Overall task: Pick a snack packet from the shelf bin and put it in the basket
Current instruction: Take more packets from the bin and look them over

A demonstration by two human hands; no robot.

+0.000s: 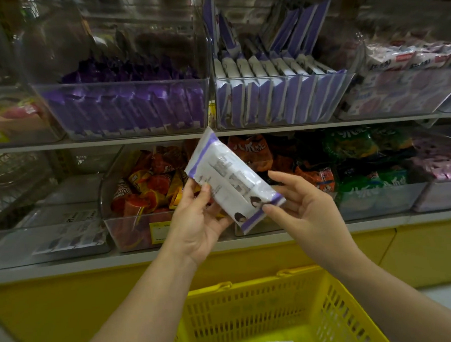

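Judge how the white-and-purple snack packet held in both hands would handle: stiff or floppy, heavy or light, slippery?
The snack packet is probably semi-stiff: it spans between the left hand and the right hand without sagging. It is likely light, since light fingertip holds seem to suffice. Its glossy film may be slippery.
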